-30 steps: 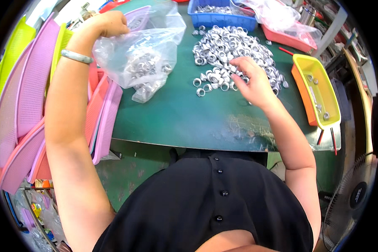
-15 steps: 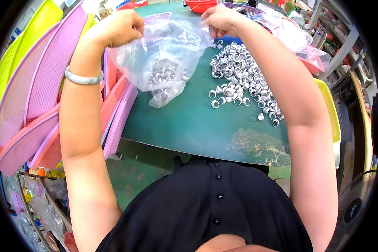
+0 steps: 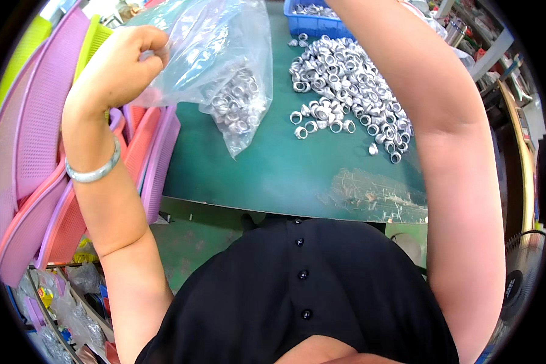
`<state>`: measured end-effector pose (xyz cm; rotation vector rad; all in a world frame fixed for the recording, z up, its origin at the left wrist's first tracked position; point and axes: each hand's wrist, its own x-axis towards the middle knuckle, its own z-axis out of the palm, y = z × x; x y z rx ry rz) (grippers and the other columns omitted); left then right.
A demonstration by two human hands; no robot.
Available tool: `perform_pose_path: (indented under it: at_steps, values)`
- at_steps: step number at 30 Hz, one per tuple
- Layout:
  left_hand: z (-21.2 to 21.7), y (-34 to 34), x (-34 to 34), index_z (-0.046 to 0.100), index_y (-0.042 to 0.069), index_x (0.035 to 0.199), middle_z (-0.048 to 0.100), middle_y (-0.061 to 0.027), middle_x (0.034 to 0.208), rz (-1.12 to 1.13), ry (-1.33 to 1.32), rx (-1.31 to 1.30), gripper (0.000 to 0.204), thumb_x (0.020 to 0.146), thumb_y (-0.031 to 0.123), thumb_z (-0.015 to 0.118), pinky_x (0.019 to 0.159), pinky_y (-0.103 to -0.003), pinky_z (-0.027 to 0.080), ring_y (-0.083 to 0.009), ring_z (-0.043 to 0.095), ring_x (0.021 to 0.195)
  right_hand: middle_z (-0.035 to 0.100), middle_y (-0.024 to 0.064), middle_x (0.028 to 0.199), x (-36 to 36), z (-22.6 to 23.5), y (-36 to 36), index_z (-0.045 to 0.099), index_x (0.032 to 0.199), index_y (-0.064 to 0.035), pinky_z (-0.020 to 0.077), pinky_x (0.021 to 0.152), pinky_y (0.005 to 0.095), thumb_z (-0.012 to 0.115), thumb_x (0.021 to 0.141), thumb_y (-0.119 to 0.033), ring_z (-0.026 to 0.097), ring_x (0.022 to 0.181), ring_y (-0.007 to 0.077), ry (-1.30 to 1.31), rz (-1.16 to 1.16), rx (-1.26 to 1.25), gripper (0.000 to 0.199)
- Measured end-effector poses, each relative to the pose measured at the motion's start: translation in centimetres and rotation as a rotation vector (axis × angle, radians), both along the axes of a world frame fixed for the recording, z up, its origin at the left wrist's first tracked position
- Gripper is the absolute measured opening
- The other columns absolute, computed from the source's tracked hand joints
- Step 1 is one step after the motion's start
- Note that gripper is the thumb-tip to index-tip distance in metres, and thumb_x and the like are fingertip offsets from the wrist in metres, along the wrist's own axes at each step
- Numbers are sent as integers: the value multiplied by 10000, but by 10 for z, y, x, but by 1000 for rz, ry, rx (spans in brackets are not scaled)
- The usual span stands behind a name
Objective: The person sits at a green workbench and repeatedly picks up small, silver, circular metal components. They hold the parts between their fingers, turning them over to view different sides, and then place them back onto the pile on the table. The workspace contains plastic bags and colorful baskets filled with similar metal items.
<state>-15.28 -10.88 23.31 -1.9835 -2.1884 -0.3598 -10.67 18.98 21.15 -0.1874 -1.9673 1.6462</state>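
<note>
A clear plastic bag [image 3: 209,51] hangs over the table with a cluster of silver metal rings [image 3: 236,100] gathered in its lower corner. Curled fingers of my left hand [image 3: 124,67] grip the left side of the bag's upper part; a pale bangle [image 3: 94,171] circles that wrist. My right forearm [image 3: 418,73] reaches up past the top edge, so the right hand is out of the picture. Beneath and left of that forearm spreads a loose heap of similar silver rings [image 3: 340,79], with several strays along its near side.
The green tabletop [image 3: 242,182] has a worn patch near its front edge. A blue bin [image 3: 318,25] holding small metal pieces stands behind the heap. Purple, coral and lime plastic baskets [image 3: 48,121] lean at the left. A fan [image 3: 515,285] is at the lower right.
My left hand has moved left and slightly down. My right hand has gone up out of the picture. The bag's upper part is raised; more of the blue bin shows.
</note>
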Motion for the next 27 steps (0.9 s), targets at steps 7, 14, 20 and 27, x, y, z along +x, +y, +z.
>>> perform_pose_path:
  at_steps: [7, 14, 20, 27]
  values:
    - [-31, 20, 22, 617, -7, 891, 614, -135, 883, -144, 463, 536, 268, 657, -6, 486, 757, -349, 439, -317, 558, 825, 596, 55, 853, 115, -34, -11, 515, 1183, -34, 449, 586, 241, 527, 770, -25, 541, 678, 112, -79, -127, 544, 413]
    - [-103, 50, 97, 651, 74, 908, 613, -86, 830, -442, -20, 835, 293, 632, -9, 599, 681, -322, 488, -238, 604, 769, 610, 124, 965, 187, -173, -57, 501, 1151, -43, 467, 748, 354, 597, 767, -111, 591, 846, 249, -539, -76, 889, 402]
    - [-223, 105, 106, 419, 18, 1249, 432, -196, 1211, 20, -436, 68, 533, 757, 113, 601, 886, -368, 419, -318, 505, 1046, 621, 82, 937, 206, -186, -88, 493, 1186, -106, 456, 781, 362, 671, 722, -208, 524, 916, 276, -597, -188, 1037, 507]
    - [-228, 118, 116, 560, 11, 1108, 530, -133, 917, -280, -601, -126, 397, 722, 92, 598, 702, -313, 445, -236, 540, 777, 651, 41, 855, 242, -197, -82, 557, 1119, -111, 443, 748, 343, 664, 712, -117, 506, 821, 228, -458, -281, 738, 421]
